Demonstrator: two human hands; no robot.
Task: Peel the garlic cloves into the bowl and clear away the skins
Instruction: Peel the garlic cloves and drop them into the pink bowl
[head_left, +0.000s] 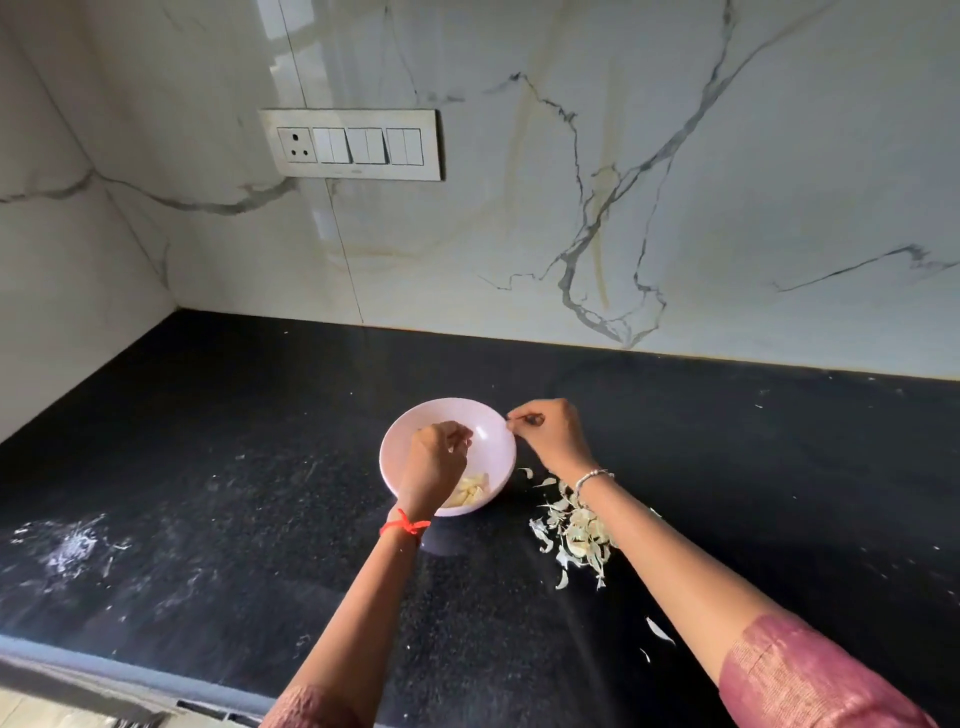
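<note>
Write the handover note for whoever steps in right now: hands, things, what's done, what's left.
Left hand: over the bowl, fingers curled, seemingly round a clove.
Right hand: at the bowl's right rim, pinching what looks like a scrap of skin.
Done: peeled cloves lie in the bowl.
Left: finish this clove, then clear the skins pile and stray bits off the counter.

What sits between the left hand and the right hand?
Head view: between the left hand and the right hand shows only the bowl's bare inner wall, up to its right rim. The peeled cloves lie nearer the camera, outside that stretch.
</note>
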